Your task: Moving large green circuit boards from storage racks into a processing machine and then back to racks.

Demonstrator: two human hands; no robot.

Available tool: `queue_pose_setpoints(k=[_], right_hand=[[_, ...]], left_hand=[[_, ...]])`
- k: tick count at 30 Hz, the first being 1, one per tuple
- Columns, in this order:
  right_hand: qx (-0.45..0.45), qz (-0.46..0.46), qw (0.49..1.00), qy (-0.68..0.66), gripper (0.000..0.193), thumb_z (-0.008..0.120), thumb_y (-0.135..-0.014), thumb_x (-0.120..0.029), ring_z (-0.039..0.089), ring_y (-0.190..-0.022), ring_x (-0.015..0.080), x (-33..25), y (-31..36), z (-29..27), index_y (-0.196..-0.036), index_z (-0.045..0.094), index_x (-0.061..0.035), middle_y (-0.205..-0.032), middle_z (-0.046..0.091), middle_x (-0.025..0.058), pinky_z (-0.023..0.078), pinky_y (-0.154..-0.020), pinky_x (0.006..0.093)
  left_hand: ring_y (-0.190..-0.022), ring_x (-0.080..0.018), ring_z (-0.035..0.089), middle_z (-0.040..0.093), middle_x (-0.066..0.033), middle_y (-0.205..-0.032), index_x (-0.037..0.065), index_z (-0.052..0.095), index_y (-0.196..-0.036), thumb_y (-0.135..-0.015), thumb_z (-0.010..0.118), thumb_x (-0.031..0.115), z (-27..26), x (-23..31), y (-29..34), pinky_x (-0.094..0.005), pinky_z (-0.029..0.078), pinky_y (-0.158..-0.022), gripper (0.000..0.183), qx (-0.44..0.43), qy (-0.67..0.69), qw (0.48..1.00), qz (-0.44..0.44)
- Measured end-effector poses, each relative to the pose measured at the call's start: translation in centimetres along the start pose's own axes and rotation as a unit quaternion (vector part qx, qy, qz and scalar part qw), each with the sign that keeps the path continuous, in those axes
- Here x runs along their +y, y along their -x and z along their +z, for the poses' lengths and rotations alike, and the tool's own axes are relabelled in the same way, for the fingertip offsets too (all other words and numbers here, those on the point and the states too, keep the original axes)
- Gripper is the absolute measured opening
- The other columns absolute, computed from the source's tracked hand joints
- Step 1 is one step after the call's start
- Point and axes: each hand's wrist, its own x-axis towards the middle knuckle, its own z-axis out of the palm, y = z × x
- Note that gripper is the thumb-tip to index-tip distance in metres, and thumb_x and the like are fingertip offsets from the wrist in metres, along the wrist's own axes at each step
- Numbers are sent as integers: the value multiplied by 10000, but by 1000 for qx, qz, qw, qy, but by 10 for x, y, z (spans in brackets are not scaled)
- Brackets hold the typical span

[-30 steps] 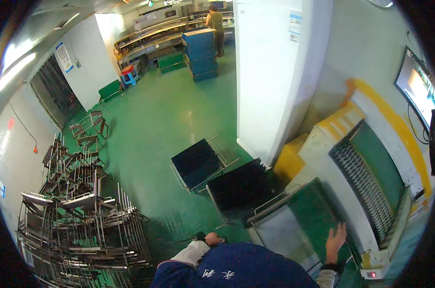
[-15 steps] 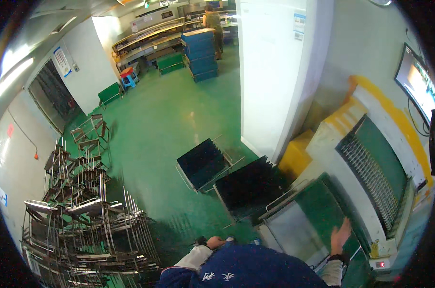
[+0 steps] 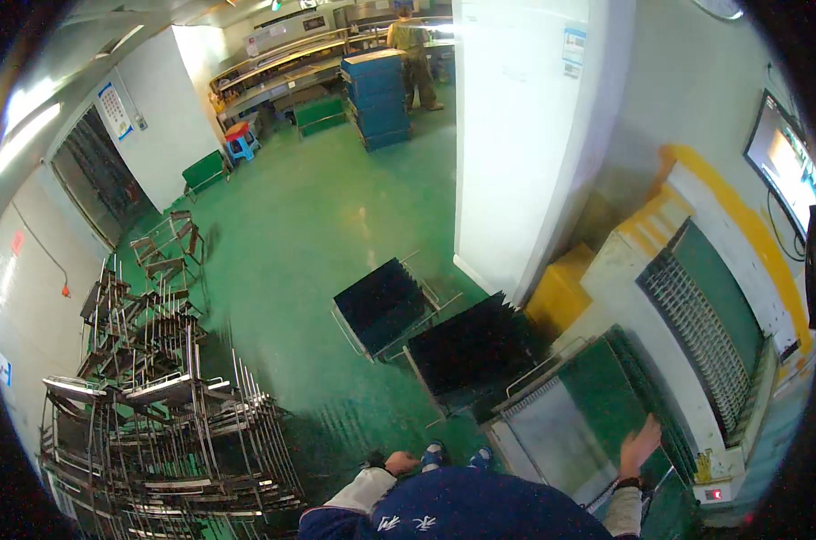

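Note:
My right hand (image 3: 640, 445) reaches out at the lower right over a rack of upright green boards (image 3: 603, 389). Its fingers are stretched with the thumb apart, right by the boards' edges; whether they touch is unclear. Beside it, in the same rack, stands a pale translucent sheet or panel (image 3: 552, 438). Close to my body, my left hand (image 3: 403, 463) hangs low over the floor, away from any rack, and its fingers are too small and foreshortened to read.
Two racks of dark boards (image 3: 466, 355) (image 3: 381, 306) stand ahead. Metal frames (image 3: 170, 450) pile up at left. At right is a white machine (image 3: 619, 270) with a slotted infeed (image 3: 696, 337) and a screen (image 3: 781, 153). A person (image 3: 412, 58) stands far off near stacked blue crates (image 3: 376, 99).
My right hand has moved slightly lower, and its fingers lean more to the right. The view has shifted a little. The far person has stepped into fuller view.

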Motion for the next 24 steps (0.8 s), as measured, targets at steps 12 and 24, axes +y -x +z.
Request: queue_pose_setpoints(k=[12, 24], right_hand=[[-55, -21, 997, -41, 209, 587, -642, -105, 519, -794, 341, 72, -68, 59, -826, 537, -21, -828, 556, 159, 411, -710, 428], [-48, -45, 998, -12, 187, 631, -615, -144, 525, -769, 362, 87, -79, 47, -690, 564, 14, -762, 545, 213, 417, -660, 436]], left_hand=[[-609, -237, 587, 605, -124, -659, 25, 633, -747, -664, 588, 434, -7, 9, 21, -353, 455, -585, 420, -20, 30, 999, -38], [-701, -295, 586, 606, -152, -730, 50, 638, -765, -633, 561, 458, -11, 27, 12, -377, 455, -638, 435, -15, -22, 997, -71]])
